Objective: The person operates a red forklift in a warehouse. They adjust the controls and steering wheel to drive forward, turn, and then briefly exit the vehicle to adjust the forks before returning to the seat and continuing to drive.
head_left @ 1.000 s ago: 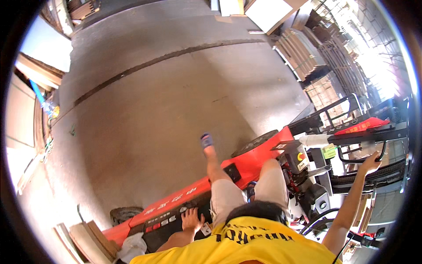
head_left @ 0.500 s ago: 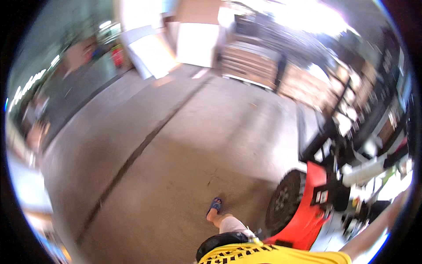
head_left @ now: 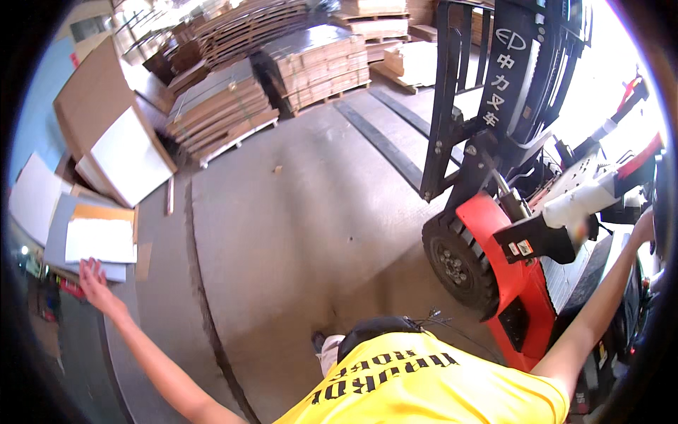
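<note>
My left arm stretches out to the left. The left hand (head_left: 97,286) is open, its fingers spread and nothing in them; in the picture it overlaps the lower edge of leaning sheets with a white panel (head_left: 102,242), and I cannot tell whether it touches them. On the right stands a red and black forklift (head_left: 494,233), close beside me. My right hand (head_left: 641,230) reaches up to a black post (head_left: 662,212) of the forklift at the picture's rim and appears closed round it. Its fingers are partly hidden there.
The forklift's front tyre (head_left: 458,265) stands near my legs, and its forks (head_left: 381,145) lie low, pointing away. Stacks of boards on pallets (head_left: 321,67) (head_left: 222,113) stand ahead. Large cardboard sheets (head_left: 99,106) lean at the left. A dark seam (head_left: 200,283) crosses the floor.
My view has turned to the right, bringing the forklift's mast and forks fully into sight. My left arm has come into view, stretched out. The right arm still reaches toward the forklift.
</note>
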Motion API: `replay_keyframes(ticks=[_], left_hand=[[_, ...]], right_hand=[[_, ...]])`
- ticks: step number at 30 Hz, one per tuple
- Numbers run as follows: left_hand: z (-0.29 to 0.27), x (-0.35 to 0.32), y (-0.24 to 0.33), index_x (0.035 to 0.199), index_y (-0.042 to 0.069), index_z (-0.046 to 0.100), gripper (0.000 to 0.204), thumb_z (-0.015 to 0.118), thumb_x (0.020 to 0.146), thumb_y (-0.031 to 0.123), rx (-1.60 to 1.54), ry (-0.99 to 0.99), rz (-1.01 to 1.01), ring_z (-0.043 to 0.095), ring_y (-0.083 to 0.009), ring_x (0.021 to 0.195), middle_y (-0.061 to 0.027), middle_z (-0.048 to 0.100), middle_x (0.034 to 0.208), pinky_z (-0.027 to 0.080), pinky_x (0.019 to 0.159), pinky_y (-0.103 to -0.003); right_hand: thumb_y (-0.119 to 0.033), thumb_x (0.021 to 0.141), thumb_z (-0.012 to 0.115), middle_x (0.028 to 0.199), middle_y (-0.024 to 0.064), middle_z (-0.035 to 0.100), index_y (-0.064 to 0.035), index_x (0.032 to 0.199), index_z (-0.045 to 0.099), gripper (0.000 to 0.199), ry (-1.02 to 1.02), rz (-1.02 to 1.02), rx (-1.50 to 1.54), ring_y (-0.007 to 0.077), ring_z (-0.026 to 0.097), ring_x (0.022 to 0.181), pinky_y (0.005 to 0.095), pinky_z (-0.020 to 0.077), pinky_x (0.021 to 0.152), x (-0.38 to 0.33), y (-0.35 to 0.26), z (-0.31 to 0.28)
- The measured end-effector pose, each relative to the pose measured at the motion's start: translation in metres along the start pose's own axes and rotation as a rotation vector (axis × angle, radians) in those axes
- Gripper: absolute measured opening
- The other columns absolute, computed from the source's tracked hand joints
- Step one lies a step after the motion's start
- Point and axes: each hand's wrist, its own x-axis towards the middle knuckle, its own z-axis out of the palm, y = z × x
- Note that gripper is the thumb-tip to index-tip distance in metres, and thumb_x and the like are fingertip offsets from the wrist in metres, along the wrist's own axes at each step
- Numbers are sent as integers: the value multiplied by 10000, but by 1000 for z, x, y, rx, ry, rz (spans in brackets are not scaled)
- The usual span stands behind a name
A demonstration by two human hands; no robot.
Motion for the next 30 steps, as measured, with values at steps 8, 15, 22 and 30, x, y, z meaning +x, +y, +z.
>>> replay_keyframes(ticks=[8,15,22,30], left_hand=[[302,-123,-253,1364,57,647,509,745,934,311,733,-1368,-27,621,-307,1317,-173,659,1400,475,1124,-442],[389,-295,-425,1295,99,640,493,730,968,457,770,-2214,-1222,678,-160,849,-72,752,1096,554,777,-391],[503,-284,-429,1113,59,773,171,675,1004,147,543,-2166,-1057,630,-158,929,-40,739,1060,528,879,-350],[785,-174,-313,1070,3,751,198,701,1015,187,396,-2607,-579,645,-104,888,-20,743,973,532,820,-289]], right_hand=[[-252,1056,558,1338,295,620,67,1342,588,429,-1619,880,-357,433,624,1229,463,507,1044,-519,-361,-476],[-278,953,661,1172,187,740,22,1125,730,353,-2500,1212,43,348,709,1115,448,548,972,-518,-591,-671],[-186,995,659,1080,154,777,-48,1175,741,241,-1657,1050,141,274,758,998,366,578,883,-432,-742,-406],[-74,874,696,1102,132,702,-119,1110,698,240,-1242,369,409,360,670,1051,453,548,906,-365,-883,58]])
